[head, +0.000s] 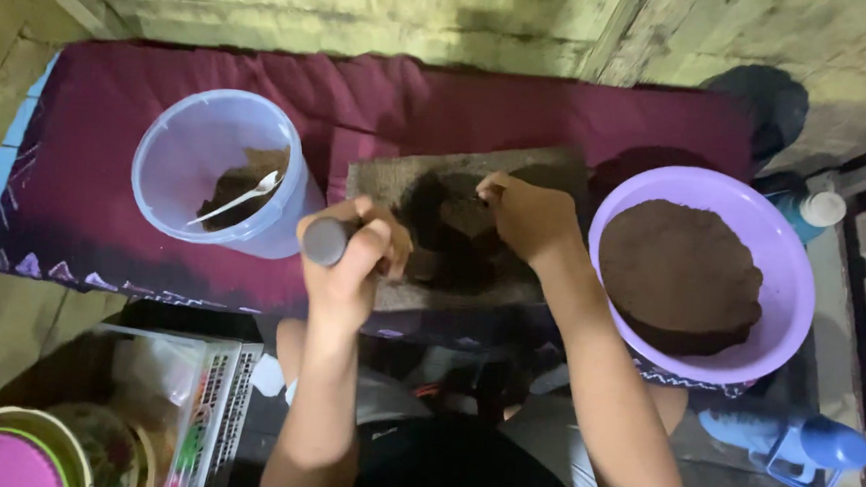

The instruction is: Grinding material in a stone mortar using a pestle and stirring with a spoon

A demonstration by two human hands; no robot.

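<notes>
Left hand (347,258) wraps its grip shut around a heavy-looking, rigid stone roller (328,240); right hand (525,217) pinches soft, crumbly dark paste (454,225) on the grinding slab (397,181).

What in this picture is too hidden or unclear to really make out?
- Head view: the lower end of the grey rod is hidden inside the left hand.
- Dark paste on the stone slab is shadowed, partly covered by the right hand.
- Blue bottle is cut off at the edge.

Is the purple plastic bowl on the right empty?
No, the purple plastic bowl holds a wide round mass of dark brown material that covers most of its inside.
</notes>
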